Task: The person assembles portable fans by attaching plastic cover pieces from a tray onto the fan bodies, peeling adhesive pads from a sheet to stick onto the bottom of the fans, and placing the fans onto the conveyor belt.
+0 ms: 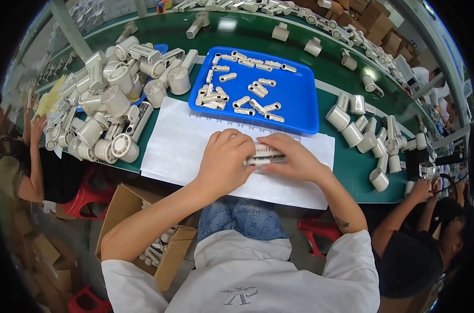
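Between my two hands is a white plastic device housing (268, 151) with a dark strip along its near side, slightly blurred. My left hand (224, 157) is closed round its left end and hides that part. On its right end, the fingers of my right hand (294, 158) are closed too. Both hands are just above white paper sheets (179, 141) on the green table. Beyond them a blue tray (294, 112) carries many small white parts with dark spots, such as a cluster of small white parts (211, 97) at its left.
Left of the tray lies a large heap of white handled devices with round cups (117, 101). More such devices (352, 133) lie to the right. A green conveyor (242, 31) runs behind with several units. A cardboard box (169, 255) stands below at my left. Co-workers sit at both sides.
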Available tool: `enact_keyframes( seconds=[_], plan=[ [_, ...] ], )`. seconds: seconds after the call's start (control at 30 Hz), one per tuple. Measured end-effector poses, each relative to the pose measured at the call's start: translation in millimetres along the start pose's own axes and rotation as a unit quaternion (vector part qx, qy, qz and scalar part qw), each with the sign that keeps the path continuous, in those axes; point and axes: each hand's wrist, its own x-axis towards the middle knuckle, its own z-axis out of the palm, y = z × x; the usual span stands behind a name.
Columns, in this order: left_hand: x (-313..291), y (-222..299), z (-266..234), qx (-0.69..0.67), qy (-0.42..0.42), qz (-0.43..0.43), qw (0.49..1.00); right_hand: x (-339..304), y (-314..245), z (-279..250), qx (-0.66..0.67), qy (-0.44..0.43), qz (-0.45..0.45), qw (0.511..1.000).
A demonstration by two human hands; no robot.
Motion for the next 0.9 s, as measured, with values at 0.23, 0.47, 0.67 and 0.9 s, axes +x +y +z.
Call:
enact_keyframes(
  seconds=[0.23, 0.47, 0.67, 0.9],
  plan=[
    [4.4, 8.6, 12.4, 0.02, -0.101, -0.12, 0.987, -10.7, 7.1, 22.0, -0.095, 0.024, -0.104, 0.99],
    [9.9, -4.0, 24.9, 0.03, 0.009, -0.084, 0.996, -3.1, 14.1, 26.8, -0.065, 0.104, -0.085, 0.989],
    [18.0, -13.2, 13.5, -0.001, -0.08, -0.119, 0.99, 7.2, 4.6, 14.7, -0.061, 0.038, -0.032, 0.997],
    [18.4, -20.0, 1.9, 0.006, -0.086, -0.069, 0.994, 6.6, -4.6, 3.3, -0.101, -0.011, -0.039, 0.994]
  ],
)
